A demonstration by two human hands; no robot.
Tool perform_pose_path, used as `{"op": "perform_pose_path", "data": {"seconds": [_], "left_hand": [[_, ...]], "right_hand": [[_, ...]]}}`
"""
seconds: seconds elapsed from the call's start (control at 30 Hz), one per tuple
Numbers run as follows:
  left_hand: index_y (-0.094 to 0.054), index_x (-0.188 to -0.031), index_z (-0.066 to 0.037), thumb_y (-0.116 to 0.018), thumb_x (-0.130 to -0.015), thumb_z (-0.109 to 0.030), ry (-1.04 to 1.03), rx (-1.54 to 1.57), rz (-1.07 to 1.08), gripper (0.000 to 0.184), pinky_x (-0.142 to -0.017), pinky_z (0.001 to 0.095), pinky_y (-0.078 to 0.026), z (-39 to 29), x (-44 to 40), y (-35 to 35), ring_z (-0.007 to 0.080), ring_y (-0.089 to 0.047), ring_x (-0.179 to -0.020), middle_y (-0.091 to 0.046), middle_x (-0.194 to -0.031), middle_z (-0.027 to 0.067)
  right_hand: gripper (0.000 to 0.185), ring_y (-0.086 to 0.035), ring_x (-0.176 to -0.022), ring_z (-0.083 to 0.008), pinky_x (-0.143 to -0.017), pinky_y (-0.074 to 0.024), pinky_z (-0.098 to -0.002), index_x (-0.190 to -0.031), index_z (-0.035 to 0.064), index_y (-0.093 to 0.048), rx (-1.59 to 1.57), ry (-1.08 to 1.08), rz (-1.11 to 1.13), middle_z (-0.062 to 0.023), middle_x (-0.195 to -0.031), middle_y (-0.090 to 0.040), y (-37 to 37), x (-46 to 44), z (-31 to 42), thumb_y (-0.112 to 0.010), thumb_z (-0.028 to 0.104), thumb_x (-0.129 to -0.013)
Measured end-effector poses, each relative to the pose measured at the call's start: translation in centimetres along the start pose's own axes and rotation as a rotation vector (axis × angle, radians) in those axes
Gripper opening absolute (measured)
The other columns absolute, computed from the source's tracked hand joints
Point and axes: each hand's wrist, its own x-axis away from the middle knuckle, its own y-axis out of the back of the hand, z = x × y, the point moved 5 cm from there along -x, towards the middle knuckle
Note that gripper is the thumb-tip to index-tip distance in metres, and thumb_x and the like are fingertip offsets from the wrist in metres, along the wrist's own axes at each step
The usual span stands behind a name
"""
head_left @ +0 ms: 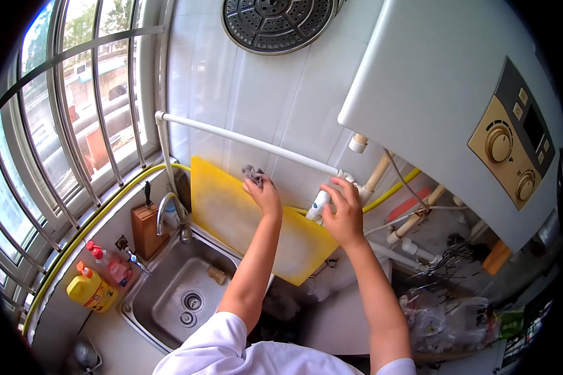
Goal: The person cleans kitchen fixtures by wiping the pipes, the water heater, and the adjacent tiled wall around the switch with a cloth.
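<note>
My left hand (266,197) is raised in front of the tiled wall, its fingers closed on a crumpled grey cloth (253,175). Just below and behind it, a yellow board (231,203) with a whitish, worn face leans against the wall behind the sink. My right hand (346,215) is up by the white pipework, thumb and fingers apart and curved. Close to its fingertips is a short white cylindrical fitting (319,205) with a small blue mark; whether the fingers touch it I cannot tell.
A steel sink (169,290) with a curved faucet (161,215) is at lower left, holding a brown sponge-like piece (217,275). Beside it stand a knife block (147,231), a yellow bottle (94,290) and a pink bottle (111,265). A water heater (444,112) juts out at right above pipes.
</note>
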Motion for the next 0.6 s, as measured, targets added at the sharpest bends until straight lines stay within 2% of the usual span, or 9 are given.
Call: {"op": "perform_pose_path", "data": {"seconds": [0.1, 0.13, 0.17, 0.23, 0.37, 0.47, 0.57, 0.6], "left_hand": [[-0.043, -0.129, 0.002, -0.053, -0.092, -0.005, -0.026, -0.021, 0.031, 0.039, -0.089, 0.0324, -0.044, 2.0, -0.9, -1.7, 0.0182, -0.053, -0.103, -0.043, -0.129, 0.0100], [-0.043, -0.130, 0.003, -0.058, -0.090, -0.010, 0.042, -0.031, 0.071, 0.045, -0.096, 0.0365, -0.041, 1.5, -0.6, -2.9, 0.0253, -0.049, -0.115, -0.042, -0.135, 0.0153], [-0.043, -0.130, 0.003, -0.058, -0.090, -0.010, 0.042, -0.029, 0.074, 0.045, -0.096, 0.0365, -0.041, 0.9, 0.3, -3.9, 0.0253, -0.049, -0.115, -0.042, -0.135, 0.0153], [-0.039, -0.137, 0.006, -0.062, -0.086, -0.013, -0.524, -0.677, 0.163, 0.059, -0.109, 0.0505, -0.029, -2.9, 3.6, -7.0, 0.0431, -0.030, -0.135, -0.032, -0.145, 0.0246], [-0.040, -0.140, 0.003, -0.063, -0.084, -0.016, -0.570, -0.719, 0.266, 0.063, -0.111, 0.0530, -0.025, -3.9, 7.6, -8.0, 0.0461, -0.025, -0.136, -0.033, -0.145, 0.0235], [-0.044, -0.139, -0.001, -0.061, -0.086, -0.024, -0.824, -0.822, 0.427, 0.060, -0.112, 0.0522, -0.025, -4.0, 8.2, -7.7, 0.0454, -0.023, -0.138, -0.031, -0.148, 0.0227], [-0.044, -0.138, 0.000, -0.062, -0.086, -0.022, -0.768, -0.968, 0.423, 0.059, -0.111, 0.0528, -0.026, -3.6, 5.2, -6.9, 0.0458, -0.023, -0.139, -0.030, -0.149, 0.0223], [-0.044, -0.138, 0.000, -0.061, -0.085, -0.016, -0.555, -0.891, 0.325, 0.057, -0.112, 0.0530, -0.026, -4.3, 3.9, -6.3, 0.0469, -0.024, -0.139, -0.030, -0.149, 0.0221]], "right_hand": [[0.046, -0.049, -0.121, -0.0346, -0.103, -0.0404, -0.0460, -0.117, 0.0066, -0.061, 0.103, 0.045, 0.026, -0.0142, -0.124, -0.051, -0.7, -0.2, 0.1, -0.063, 0.001, -0.071], [0.049, -0.045, -0.126, -0.0354, -0.107, -0.0371, -0.0475, -0.120, 0.0045, -0.058, 0.144, 0.049, 0.041, -0.0157, -0.129, -0.048, -1.0, -0.3, -0.1, -0.063, 0.002, -0.071], [0.049, -0.045, -0.126, -0.0354, -0.107, -0.0371, -0.0475, -0.120, 0.0045, -0.058, 0.146, 0.048, 0.038, -0.0157, -0.129, -0.048, -1.0, -0.5, -0.2, -0.063, 0.002, -0.071], [0.054, -0.041, -0.131, -0.0351, -0.110, -0.0329, -0.0494, -0.125, 0.0013, -0.054, 0.285, 0.036, 0.026, -0.0167, -0.137, -0.045, -1.0, -0.9, -0.2, -0.063, 0.005, -0.072], [0.058, -0.038, -0.135, -0.0345, -0.112, -0.0298, -0.0506, -0.129, -0.0013, -0.050, 0.379, -0.002, 0.070, -0.0176, -0.143, -0.042, -1.9, -0.7, -0.7, -0.063, 0.007, -0.073], [0.059, -0.037, -0.136, -0.0339, -0.112, -0.0303, -0.0492, -0.130, -0.0007, -0.051, 0.423, 0.022, 0.100, -0.0176, -0.144, -0.042, -2.3, -0.7, -0.5, -0.064, 0.010, -0.074], [0.063, -0.039, -0.135, -0.0335, -0.110, -0.0317, -0.0496, -0.130, 0.0010, -0.051, 0.419, 0.046, 0.093, -0.0167, -0.143, -0.044, -2.2, -0.7, -1.0, -0.067, 0.012, -0.070], [0.062, -0.040, -0.134, -0.0337, -0.109, -0.0326, -0.0490, -0.129, 0.0011, -0.052, 0.417, 0.051, 0.097, -0.0166, -0.142, -0.045, -2.2, -0.9, -1.2, -0.068, 0.012, -0.070]]}}
